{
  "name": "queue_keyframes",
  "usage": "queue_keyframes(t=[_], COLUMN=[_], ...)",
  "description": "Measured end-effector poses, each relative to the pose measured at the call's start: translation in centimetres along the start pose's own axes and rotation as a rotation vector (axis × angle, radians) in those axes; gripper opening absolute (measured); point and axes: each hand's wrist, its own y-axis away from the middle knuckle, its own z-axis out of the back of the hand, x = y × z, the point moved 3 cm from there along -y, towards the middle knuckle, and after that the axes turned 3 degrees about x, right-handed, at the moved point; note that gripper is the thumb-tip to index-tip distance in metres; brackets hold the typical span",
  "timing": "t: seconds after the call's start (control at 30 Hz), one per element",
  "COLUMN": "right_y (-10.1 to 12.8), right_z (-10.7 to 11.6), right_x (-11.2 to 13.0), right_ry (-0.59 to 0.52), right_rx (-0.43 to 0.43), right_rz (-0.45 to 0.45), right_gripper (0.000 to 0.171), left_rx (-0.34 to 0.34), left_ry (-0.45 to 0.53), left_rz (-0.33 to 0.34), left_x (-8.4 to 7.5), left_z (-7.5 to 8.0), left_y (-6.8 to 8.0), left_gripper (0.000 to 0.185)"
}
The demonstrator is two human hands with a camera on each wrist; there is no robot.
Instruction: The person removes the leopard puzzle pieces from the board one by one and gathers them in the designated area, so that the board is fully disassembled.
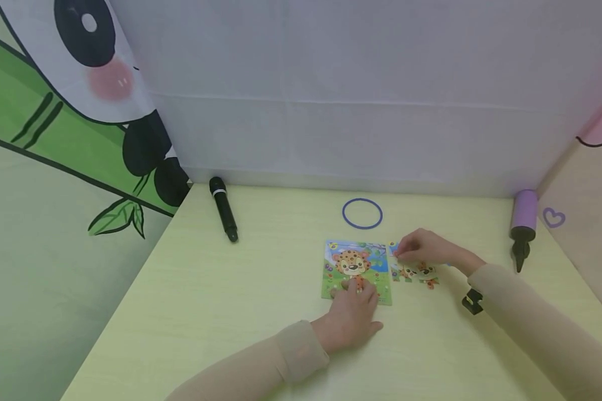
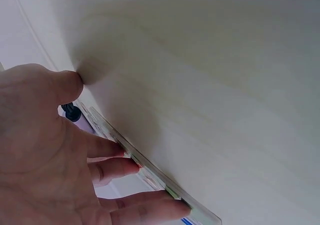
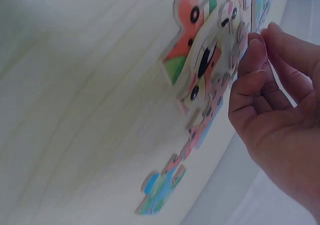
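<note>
A square picture board (image 1: 331, 289) with a cartoon leopard lies flat on the table. My left hand (image 1: 352, 318) rests on its lower part, fingers extended; in the left wrist view the fingertips (image 2: 170, 210) touch the board's face. Close along the board's right side lie jigsaw pieces (image 1: 410, 273) of a matching leopard, partly joined. My right hand (image 1: 423, 248) is over their top left, where thumb and fingertips pinch a small puzzle piece (image 1: 393, 245), mostly covered by the fingers. In the right wrist view more puzzle pieces (image 3: 194, 92) show beside the fingertips.
A black microphone (image 1: 224, 209) lies at the back left. Behind the board is a blue ring (image 1: 362, 214). A purple and black pump (image 1: 524, 214) lies at the right edge, near a purple heart outline (image 1: 554, 218). A small black object (image 1: 473, 301) sits by the right sleeve.
</note>
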Motion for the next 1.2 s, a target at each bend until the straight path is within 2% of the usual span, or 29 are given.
queue_keyframes(t=[0.2, 0.47, 0.77, 0.9, 1.2], right_y=[-1.2, -2.7, -3.5, -4.0, -4.3], right_z=[-0.9, -1.7, -2.4, -2.7, -3.4], right_x=[0.6, 1.4, 2.5, 2.4, 2.4], right_ry=[0.041, 0.030, 0.031, 0.021, -0.001], right_rx=[0.001, -0.007, -0.001, 0.006, 0.007], right_rz=[-0.016, 0.000, 0.066, 0.075, -0.008], right_gripper=[0.006, 0.011, 0.013, 0.013, 0.012], left_rx=[-0.013, -0.036, -0.034, -0.022, 0.038], left_ry=[0.021, 0.176, 0.219, 0.251, 0.233], left_rz=[0.002, 0.055, 0.065, 0.094, 0.178], left_x=[0.0, 0.3, 0.3, 0.2, 0.1], left_z=[0.1, 0.3, -0.1, 0.0, 0.1], left_y=[0.1, 0.2, 0.2, 0.4, 0.7], left_gripper=[0.077, 0.079, 0.078, 0.077, 0.076])
